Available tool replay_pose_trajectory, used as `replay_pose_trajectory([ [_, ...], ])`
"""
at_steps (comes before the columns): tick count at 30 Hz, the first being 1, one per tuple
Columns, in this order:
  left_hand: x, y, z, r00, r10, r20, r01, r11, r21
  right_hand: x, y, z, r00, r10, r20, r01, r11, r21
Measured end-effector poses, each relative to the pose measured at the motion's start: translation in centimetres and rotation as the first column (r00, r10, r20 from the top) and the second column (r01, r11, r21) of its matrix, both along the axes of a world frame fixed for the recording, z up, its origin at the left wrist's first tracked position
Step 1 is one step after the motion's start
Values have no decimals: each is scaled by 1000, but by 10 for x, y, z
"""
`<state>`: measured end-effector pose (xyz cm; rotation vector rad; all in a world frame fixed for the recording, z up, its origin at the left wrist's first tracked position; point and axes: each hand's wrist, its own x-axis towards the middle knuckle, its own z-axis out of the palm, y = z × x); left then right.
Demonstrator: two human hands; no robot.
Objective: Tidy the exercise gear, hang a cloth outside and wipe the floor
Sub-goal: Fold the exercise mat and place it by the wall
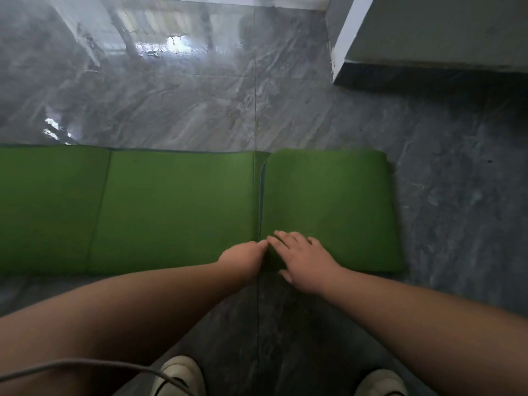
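A green exercise mat (171, 207) lies across the grey floor, running off the left edge. Its right end is folded over into a doubled flap (328, 195). My left hand (243, 258) rests at the near edge of the fold line, fingers curled against the flap's edge. Just to its right, my right hand (303, 261) lies flat on the flap near its front corner, fingers spread. The two hands touch at the fingertips.
The glossy grey marble floor (200, 95) reflects window light at the back. A pale green and white block or cabinet corner (428, 38) stands at the upper right. My white shoes (180, 375) and a grey cable (85, 367) are at the bottom.
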<state>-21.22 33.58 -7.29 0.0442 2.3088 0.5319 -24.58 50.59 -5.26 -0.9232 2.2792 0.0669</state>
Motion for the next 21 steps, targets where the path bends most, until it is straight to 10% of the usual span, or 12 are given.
replay_pose_trajectory([
  [15, 16, -101, 26, 995, 88, 43, -83, 991, -108, 9, -47, -10, 982, 124, -141, -89, 969, 232],
  [21, 26, -85, 30, 990, -129, -61, 118, 980, -159, 20, -56, -6, 986, 36, -160, 0, 975, 220],
])
